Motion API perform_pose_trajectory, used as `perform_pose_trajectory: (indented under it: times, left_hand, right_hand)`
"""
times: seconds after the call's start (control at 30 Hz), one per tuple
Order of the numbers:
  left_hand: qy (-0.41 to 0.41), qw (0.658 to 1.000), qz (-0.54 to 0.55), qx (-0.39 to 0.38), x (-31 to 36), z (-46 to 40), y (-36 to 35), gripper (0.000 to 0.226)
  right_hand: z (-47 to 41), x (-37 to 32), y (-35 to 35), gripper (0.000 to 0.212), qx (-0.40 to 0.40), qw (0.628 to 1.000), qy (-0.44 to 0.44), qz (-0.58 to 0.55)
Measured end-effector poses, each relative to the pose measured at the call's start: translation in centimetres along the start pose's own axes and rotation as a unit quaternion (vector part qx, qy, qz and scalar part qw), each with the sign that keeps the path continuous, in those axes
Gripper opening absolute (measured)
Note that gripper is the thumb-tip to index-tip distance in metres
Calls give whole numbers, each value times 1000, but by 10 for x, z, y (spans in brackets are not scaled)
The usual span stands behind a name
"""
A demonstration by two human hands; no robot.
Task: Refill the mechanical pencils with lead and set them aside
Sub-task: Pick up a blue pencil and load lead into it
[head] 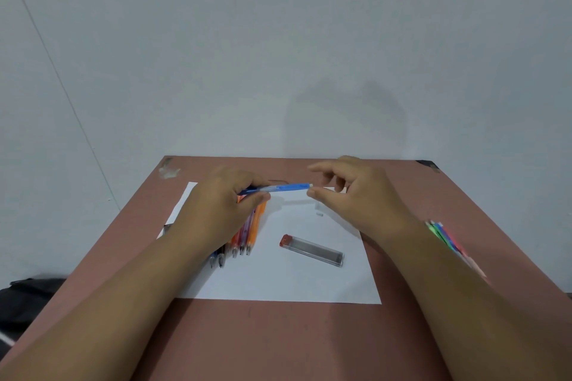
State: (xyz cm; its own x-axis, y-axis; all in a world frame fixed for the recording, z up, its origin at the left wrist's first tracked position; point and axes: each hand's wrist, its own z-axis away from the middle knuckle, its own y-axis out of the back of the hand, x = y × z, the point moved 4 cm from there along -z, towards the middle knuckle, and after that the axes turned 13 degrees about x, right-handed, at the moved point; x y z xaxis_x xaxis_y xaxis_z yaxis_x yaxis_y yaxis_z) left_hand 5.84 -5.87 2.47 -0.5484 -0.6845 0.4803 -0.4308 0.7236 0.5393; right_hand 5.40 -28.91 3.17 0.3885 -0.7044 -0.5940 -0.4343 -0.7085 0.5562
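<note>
At the centre of the frame, the left hand (226,198) grips a translucent blue plastic mechanical pencil (278,188) level above the white paper sheet (278,281). The right hand (356,195) has its thumb and forefinger closed at the pencil's right end; whether they pinch anything I cannot tell. A clear lead case with a red cap (312,250) lies on the sheet, right of a row of orange and dark pencils (244,235). More coloured pencils (445,235) lie on the brown table (278,343) at right.

No writing can be read anywhere — the lead case (312,250) shows only a red cap and clear body, the blue pencil (280,188) bears no legible mark, and the white paper (278,281) is blank.
</note>
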Motion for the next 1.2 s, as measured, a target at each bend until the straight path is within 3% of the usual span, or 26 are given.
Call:
perform_pose_trajectory:
  times: [0.23, 0.47, 0.7, 1.0, 1.13, 1.2]
  left_hand:
    - [-21, 1000, 2, -1, 5, 1, 0, 18]
    - [26, 999, -22, 28, -14, -3, -1, 15]
    - [15, 1000, 17, -9, -9, 3, -4, 6]
    - [-3, 993, 28, -114, -4, 8, -9, 2]
    - [5, 994, 8, -106, -6, 8, -10, 9]
    - [18, 995, -2, -95, -7, 7, -9, 9]
  right_hand:
    - [-2, -2, -12, 12, 8, 999, 33, -28]
    - [-14, 22, 1, 13, 67, 997, -38, 6]
    - [-11, 46, -8, 16, 12, 991, -107, 73]
    - [-10, 48, -14, 15, -29, 988, -93, 120]
    - [-12, 26, -7, 6, -10, 994, -43, 99]
    - [-6, 8, -6, 7, -63, 995, -37, 73]
